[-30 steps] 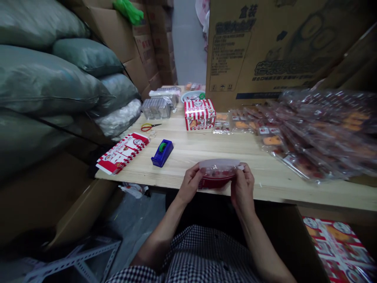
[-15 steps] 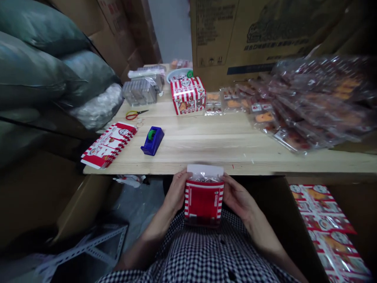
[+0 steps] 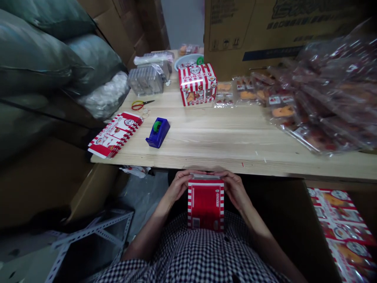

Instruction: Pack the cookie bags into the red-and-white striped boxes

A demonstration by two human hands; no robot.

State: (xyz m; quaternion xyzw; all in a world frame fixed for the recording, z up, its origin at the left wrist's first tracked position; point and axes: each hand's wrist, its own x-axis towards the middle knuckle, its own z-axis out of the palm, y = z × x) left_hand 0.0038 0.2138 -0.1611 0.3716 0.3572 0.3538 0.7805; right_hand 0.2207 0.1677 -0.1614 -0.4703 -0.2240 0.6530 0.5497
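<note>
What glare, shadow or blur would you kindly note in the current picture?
Head view: glare streaks the plastic packs at right, soft toward the frame edge; head view: deep shadow lies under the table; head view: small print on the red package is too soft to read.

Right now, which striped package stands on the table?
The box in front of the pale bowl; the stack left of the tape dispenser lies flat, and your hands hold another pack.
</note>
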